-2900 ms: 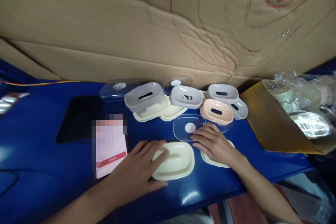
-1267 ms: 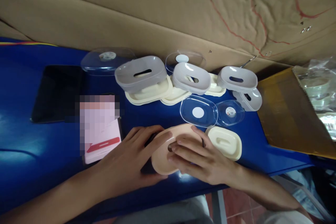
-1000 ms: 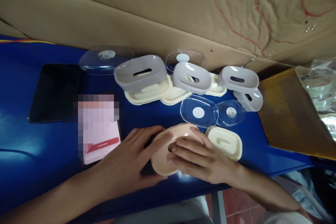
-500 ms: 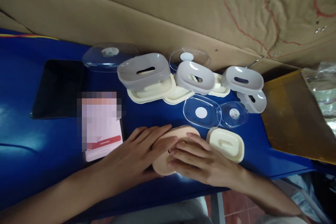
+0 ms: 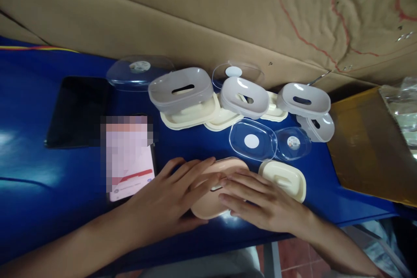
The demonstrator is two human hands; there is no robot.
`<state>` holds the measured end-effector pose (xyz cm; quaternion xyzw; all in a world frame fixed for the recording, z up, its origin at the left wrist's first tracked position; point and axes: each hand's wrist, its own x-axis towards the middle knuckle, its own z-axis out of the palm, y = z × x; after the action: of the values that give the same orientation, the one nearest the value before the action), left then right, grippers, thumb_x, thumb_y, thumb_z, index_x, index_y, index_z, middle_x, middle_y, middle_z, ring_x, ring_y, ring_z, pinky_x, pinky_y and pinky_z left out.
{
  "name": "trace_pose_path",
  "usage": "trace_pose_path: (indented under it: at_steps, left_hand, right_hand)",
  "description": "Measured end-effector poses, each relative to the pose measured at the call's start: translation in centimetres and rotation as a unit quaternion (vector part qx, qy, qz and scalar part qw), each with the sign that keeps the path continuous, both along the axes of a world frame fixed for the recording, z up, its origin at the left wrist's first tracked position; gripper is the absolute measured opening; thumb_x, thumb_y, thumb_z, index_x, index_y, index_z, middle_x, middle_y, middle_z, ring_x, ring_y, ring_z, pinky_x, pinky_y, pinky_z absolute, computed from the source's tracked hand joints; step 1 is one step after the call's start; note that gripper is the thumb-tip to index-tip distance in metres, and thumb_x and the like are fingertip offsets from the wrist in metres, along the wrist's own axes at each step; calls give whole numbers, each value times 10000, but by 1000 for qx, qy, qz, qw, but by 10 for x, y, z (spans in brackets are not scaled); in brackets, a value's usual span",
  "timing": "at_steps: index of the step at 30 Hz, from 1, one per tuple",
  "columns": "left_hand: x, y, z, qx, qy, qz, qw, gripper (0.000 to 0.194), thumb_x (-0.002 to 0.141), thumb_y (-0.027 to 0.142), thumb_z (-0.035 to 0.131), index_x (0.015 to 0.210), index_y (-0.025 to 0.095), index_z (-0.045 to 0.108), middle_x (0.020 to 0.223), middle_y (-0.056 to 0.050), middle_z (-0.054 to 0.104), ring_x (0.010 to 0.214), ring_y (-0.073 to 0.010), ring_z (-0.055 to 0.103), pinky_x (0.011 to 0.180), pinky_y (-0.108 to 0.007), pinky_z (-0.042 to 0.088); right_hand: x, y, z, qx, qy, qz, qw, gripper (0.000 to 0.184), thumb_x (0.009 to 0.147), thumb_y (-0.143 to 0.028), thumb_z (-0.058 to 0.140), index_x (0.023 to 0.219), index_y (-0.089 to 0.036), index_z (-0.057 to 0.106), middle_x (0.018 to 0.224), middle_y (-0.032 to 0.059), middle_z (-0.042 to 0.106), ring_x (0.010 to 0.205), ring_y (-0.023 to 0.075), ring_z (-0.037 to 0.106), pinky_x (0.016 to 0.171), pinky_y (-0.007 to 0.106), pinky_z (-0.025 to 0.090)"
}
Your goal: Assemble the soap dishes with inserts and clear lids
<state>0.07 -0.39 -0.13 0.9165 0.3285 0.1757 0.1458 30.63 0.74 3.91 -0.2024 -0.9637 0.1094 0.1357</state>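
Two bare hands (image 5: 169,200), forearms uncovered, no sleeves or rings.

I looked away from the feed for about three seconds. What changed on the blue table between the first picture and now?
The peach soap tray left the back cluster and now sits at the front under both hands, the left hand and right hand pressing flat on it, where a cream tray lay under the left hand before. The cream tray beside the right hand, the grey trays and the clear lids kept their arrangement.

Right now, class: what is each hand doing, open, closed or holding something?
Left hand: open, fingers spread flat on the peach soap dish.
Right hand: open, fingers pressed flat on the same dish.
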Motion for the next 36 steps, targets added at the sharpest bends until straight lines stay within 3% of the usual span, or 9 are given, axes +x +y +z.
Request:
trace_pose_path:
  at_steps: [8,11,16,19,22,26,31,36]
  left_hand:
    - [1,4,4,8,12,-6,1000,704,1013,575,731,1591,224,535,1684,-157,525,1347,-337,626,1131,-483,364]
    - [0,4,6,17,18,-12,1000,756,1001,642,718,1601,222,528,1685,-158,523,1368,-336,617,1177,-486,364]
    - [-11,1,17,25,33,50,998,954,954,763,684,1706,256,389,1819,-177,278,1588,-438,416,1347,-682,137]
    - [-21,2,21,39,56,122,990,948,961,673,724,1725,258,346,1832,-212,206,1609,-504,370,1293,-773,230]
    - [-25,4,22,49,73,146,985,911,995,621,698,1733,239,325,1816,-238,237,1570,-513,430,1227,-777,358]
    - [-15,0,26,84,67,109,988,839,1024,637,655,1703,217,396,1806,-243,271,1582,-479,424,1308,-757,200]
    - [10,-6,28,88,26,7,996,922,959,802,649,1677,259,448,1732,-144,471,1515,-376,519,1388,-605,29]
    - [23,-7,24,95,32,-25,995,706,1005,696,676,1548,250,605,1583,-77,648,1438,-316,583,1399,-519,-8]
  right_hand:
    - [-2,-1,-2,-10,18,-6,1000,353,1076,-191,692,1420,-118,703,1494,97,725,1485,249,595,1302,426,485]
    - [-3,0,-3,-19,22,-6,1000,336,1096,-200,660,1417,-111,699,1496,94,723,1490,245,585,1313,417,467]
    - [-6,1,-4,-29,31,-11,999,308,1089,-206,669,1379,-113,712,1462,98,737,1508,240,564,1328,405,445]
    - [-7,1,-4,-44,19,-7,999,339,1071,-193,692,1401,-114,697,1474,104,729,1503,241,569,1311,407,470]
    - [-7,0,-4,-49,11,-10,999,354,1067,-189,691,1415,-124,685,1502,107,713,1494,236,577,1293,416,496]
    - [-8,0,-5,-38,19,-4,999,327,1062,-201,700,1377,-113,702,1498,121,711,1505,241,570,1311,425,479]
    - [-7,4,-1,-24,52,-5,998,241,1114,-293,641,1267,-139,747,1370,82,779,1423,187,642,1342,375,422]
    - [29,7,22,19,64,-118,991,272,1105,-218,627,1357,-181,722,1337,82,794,1290,217,723,1221,454,537]
